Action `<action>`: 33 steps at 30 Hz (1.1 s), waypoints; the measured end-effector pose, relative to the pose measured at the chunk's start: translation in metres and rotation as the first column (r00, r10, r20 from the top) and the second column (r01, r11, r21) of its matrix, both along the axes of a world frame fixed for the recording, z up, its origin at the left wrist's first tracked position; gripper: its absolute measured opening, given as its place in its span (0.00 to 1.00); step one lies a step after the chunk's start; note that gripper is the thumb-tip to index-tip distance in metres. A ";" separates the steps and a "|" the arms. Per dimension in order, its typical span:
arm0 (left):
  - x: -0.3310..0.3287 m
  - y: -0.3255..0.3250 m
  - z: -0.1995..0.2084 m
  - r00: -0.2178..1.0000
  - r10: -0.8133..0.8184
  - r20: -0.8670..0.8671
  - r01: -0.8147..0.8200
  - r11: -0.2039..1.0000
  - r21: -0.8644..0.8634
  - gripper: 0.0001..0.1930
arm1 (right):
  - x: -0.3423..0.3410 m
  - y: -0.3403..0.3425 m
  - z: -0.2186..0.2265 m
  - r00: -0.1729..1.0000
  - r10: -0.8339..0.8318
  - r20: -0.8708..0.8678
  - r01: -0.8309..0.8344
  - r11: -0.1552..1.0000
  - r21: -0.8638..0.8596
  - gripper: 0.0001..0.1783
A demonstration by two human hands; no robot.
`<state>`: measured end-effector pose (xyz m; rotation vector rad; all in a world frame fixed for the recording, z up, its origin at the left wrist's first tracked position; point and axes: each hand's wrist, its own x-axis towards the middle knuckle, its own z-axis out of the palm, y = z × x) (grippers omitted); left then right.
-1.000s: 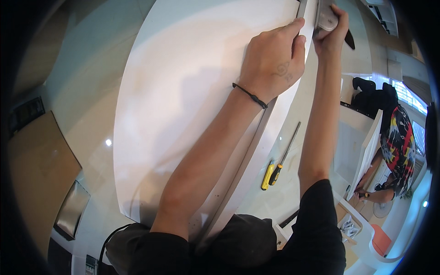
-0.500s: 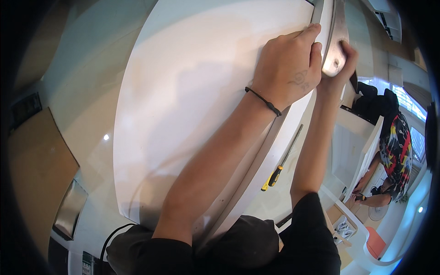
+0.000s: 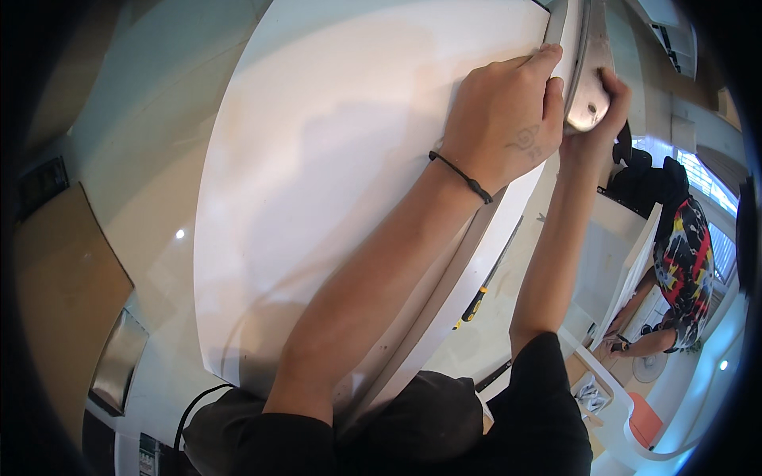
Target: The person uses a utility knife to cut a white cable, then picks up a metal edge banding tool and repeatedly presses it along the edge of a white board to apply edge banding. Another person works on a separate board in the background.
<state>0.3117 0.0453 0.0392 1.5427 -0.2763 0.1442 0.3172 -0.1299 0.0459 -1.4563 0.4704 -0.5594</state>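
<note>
A large white panel [image 3: 317, 182] with a raised white rim stands in front of me, between my knees. My left hand [image 3: 504, 115], with a black cord at the wrist, is closed over the rim near the far right corner. Just beyond it, my right hand [image 3: 607, 111] grips the rounded end of a shiny metal bar [image 3: 589, 107] from below, thumb on its outer side. The bar, with a hole near its end, lies along the outside of the rim. The fingertips of both hands are partly hidden.
A yellow-and-black screwdriver [image 3: 475, 304] lies on the floor right of the panel, partly covered by the rim. Further right, a person in a patterned shirt [image 3: 686, 262] works at a white cabinet [image 3: 611, 238]. A brown board [image 3: 67, 293] lies at the left.
Both hands have shifted slightly right together with the panel's rim and the metal bar. The rim now covers more of the screwdriver. Both hands keep their hold.
</note>
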 end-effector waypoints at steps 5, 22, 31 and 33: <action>-0.001 0.003 0.002 0.997 -0.061 -0.042 0.061 0.998 0.009 0.17 | 0.062 -0.058 0.001 0.987 0.157 0.020 -0.158 0.987 0.039 0.17; 0.002 0.003 0.003 0.994 -0.081 -0.074 0.080 0.997 -0.014 0.17 | 0.099 -0.071 -0.002 0.949 0.315 -0.024 -0.306 0.937 0.168 0.17; 0.003 0.002 0.003 0.997 -0.045 -0.063 0.046 0.999 0.025 0.17 | -0.042 0.039 0.002 0.996 -0.024 -0.084 0.037 0.987 0.157 0.19; 0.001 0.002 0.004 0.998 -0.040 -0.051 0.041 0.999 0.013 0.17 | -0.048 0.037 -0.001 0.997 0.074 -0.014 -0.071 0.985 0.159 0.19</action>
